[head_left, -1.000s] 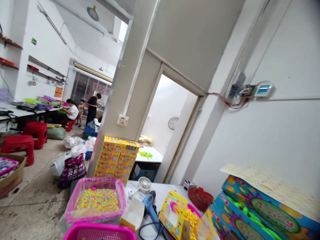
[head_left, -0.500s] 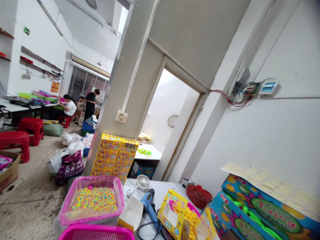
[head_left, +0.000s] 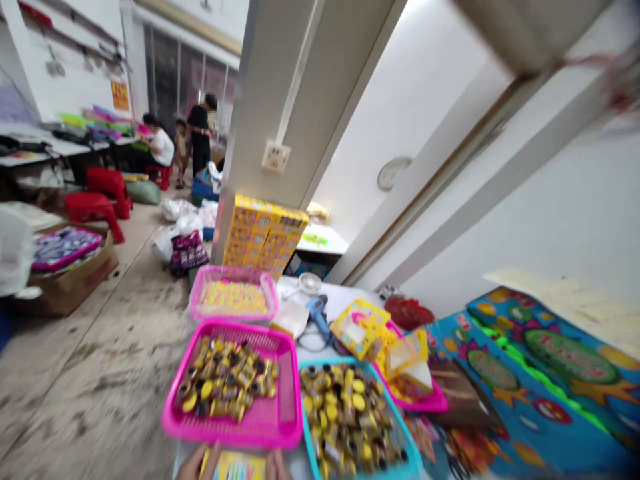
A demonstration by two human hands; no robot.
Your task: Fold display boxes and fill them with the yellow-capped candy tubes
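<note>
At the bottom edge, a yellow printed box [head_left: 241, 465] lies between my two hands, only its upper part in view. My left hand [head_left: 199, 464] grips its left side, and my right hand [head_left: 278, 467] presses its right side. Just beyond them is a pink plastic basket [head_left: 294, 407] with many small gold-and-black cylinders with yellow ends. To its right, a turquoise basket [head_left: 309, 445] is filled with similar cylinders. Blur hides the finer details of my fingers.
Behind stand a pink tub [head_left: 199, 293] of small colourful pieces, a blue glue gun [head_left: 320, 317], a small white fan [head_left: 310, 283] and an open yellow carton [head_left: 357, 327]. Blue printed cartons [head_left: 500, 367] line the right. Stacked yellow boxes [head_left: 265, 233] stand by the pillar; people are far left.
My view has tilted down, bringing both baskets of cylinders, my hands and the yellow box into sight. Things on the table and in the room now sit higher in the picture.
</note>
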